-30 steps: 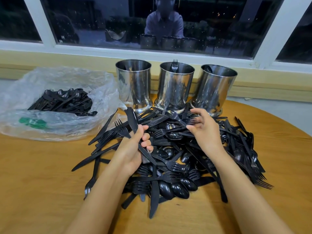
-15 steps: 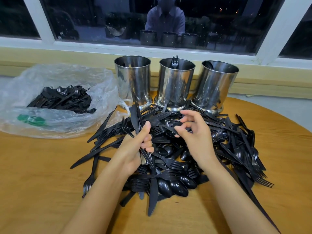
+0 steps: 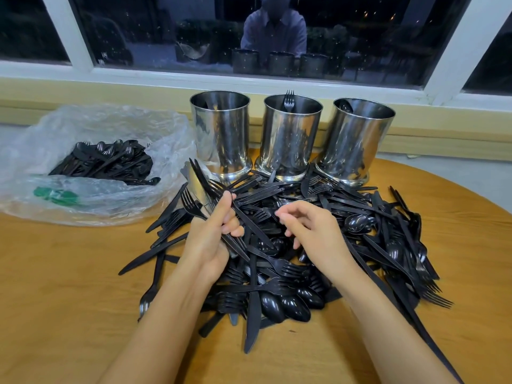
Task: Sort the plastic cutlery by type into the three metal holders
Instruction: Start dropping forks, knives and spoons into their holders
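Right now left hand point(image 3: 210, 239) clenches a knife bundle point(image 3: 202, 187); right hand point(image 3: 313, 231) hangs loosely curled, empty, over pile point(image 3: 288, 273) mid-table, below far-edge holders point(image 3: 291, 134). Probably light, stiff, slick: pinch handles.

The left hand point(image 3: 210, 239) and right hand point(image 3: 313, 231) are seen on 2 bare forearms point(image 3: 166, 314) entering from 7 and 5 o'clock, and a pale blue-grey collared shirt point(image 3: 274, 34) is shown on the person mirrored in the window pane point(image 3: 166, 37) at 12 o'clock.
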Available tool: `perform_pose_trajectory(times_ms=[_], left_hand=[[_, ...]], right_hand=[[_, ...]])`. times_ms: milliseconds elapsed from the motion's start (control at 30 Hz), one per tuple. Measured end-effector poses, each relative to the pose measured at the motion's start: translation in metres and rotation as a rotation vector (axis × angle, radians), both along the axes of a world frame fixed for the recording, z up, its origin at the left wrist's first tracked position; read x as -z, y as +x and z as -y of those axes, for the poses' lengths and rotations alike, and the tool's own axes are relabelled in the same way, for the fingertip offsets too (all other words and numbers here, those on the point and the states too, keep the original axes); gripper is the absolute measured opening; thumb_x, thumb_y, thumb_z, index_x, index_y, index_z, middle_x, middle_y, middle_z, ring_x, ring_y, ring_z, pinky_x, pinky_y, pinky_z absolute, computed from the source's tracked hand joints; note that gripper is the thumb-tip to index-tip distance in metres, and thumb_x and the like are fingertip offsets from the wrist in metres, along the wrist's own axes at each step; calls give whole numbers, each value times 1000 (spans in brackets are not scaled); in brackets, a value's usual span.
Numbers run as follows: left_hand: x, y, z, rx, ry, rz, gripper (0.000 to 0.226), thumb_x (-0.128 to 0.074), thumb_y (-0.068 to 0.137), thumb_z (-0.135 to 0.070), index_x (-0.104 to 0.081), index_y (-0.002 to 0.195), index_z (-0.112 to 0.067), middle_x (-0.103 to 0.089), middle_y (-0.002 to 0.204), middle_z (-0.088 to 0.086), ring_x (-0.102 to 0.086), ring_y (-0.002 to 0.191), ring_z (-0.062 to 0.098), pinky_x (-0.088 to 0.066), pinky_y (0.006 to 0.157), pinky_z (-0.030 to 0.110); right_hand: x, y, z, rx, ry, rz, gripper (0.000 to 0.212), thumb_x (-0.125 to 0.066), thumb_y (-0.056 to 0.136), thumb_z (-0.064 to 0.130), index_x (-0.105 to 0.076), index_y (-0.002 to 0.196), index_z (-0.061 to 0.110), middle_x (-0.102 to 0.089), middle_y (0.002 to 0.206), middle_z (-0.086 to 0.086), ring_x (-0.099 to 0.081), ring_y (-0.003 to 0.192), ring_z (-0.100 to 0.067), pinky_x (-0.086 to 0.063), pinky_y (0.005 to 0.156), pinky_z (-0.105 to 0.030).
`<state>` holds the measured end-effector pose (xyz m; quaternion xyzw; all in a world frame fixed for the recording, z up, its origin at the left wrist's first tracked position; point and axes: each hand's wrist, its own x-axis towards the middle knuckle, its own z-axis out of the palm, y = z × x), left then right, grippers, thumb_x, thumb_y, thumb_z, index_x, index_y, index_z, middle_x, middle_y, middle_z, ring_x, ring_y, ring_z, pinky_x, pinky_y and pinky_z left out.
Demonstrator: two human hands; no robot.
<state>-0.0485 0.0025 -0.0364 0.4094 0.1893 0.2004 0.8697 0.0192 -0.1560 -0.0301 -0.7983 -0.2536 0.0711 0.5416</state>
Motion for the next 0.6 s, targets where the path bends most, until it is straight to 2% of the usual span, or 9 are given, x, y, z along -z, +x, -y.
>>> perform_pose_trajectory(times_ms=[67, 100, 167, 267, 367, 400, 467, 533, 600], left_hand=[[1, 0, 1, 27, -29, 10, 21, -65, 81, -28, -62, 89, -9, -29, 55, -6, -27, 45, 5, -33, 46, 18], [1, 0, 1, 32, -40, 19, 19, -64, 83, -28, -62, 89, -9, -29, 54, -7, -28, 45, 5, -34, 46, 17], [1, 0, 0, 35, -52, 36, 19, -63, 85, -28, -62, 90, -10, -29, 54, -7, -28, 45, 5, -34, 47, 17], [1, 0, 1, 44, -75, 32, 26, -65, 79, -33, -59, 89, -10, -28, 55, -7, -27, 45, 4, -35, 46, 17], [-1, 1, 3, 23, -48, -35, 47, -65, 74, -42, -60, 108, -9, -23, 59, -7, -24, 48, 5, -33, 50, 19], [-2, 1, 5, 18, -26, -52, 50, -64, 74, -44, -60, 110, -10, -22, 61, -6, -23, 50, 6, -32, 53, 20], [-2, -1, 8, 20, 47, -86, 44, -62, 72, -49, -60, 96, -12, -24, 59, -7, -27, 51, 6, -34, 62, 22], [-4, -3, 10, 3, 127, -147, 44, -61, 69, -54, -59, 85, -13, -36, 51, -8, -37, 52, 8, -42, 76, 30], [-3, -3, 9, -2, 110, -148, 50, -65, 65, -55, -59, 87, -11, -39, 53, -7, -40, 54, 8, -47, 91, 44]], right_hand=[[2, -4, -2, -51, -85, 61, 16, -62, 92, 27, -70, 107, 27, -66, 86, 24, -57, 69, -6, -47, 60, -14], [3, -6, -3, -91, -135, 76, 20, -65, 90, 31, -70, 109, 28, -67, 88, 22, -57, 73, -10, -48, 65, -16], [5, -9, -7, -154, -197, 88, 15, -69, 87, 30, -73, 101, 25, -70, 80, 15, -57, 67, -8, -51, 70, -20], [5, -10, -10, -109, -137, 73, 11, -64, 92, 17, -74, 89, 17, -66, 63, 14, -51, 50, -1, -44, 55, -14], [0, -11, -8, 30, 113, -148, 18, -56, 97, 11, -73, 94, 14, -60, 57, 11, -45, 43, -2, -35, 44, -11], [-2, -13, -9, 36, 182, -240, 17, -56, 97, 11, -73, 99, 15, -59, 59, 7, -44, 44, -4, -35, 44, -13], [-4, -21, -15, -20, 202, -330, 16, -61, 94, 10, -72, 104, 15, -56, 57, 2, -44, 43, -6, -37, 44, -15], [-3, -32, -22, -80, 173, -314, 12, -66, 90, 8, -72, 100, 11, -57, 55, 2, -47, 41, -3, -38, 43, -16], [-1, -37, -28, -103, 149, -287, 6, -69, 88, 8, -71, 93, 7, -58, 54, 2, -48, 39, -2, -38, 42, -16]])
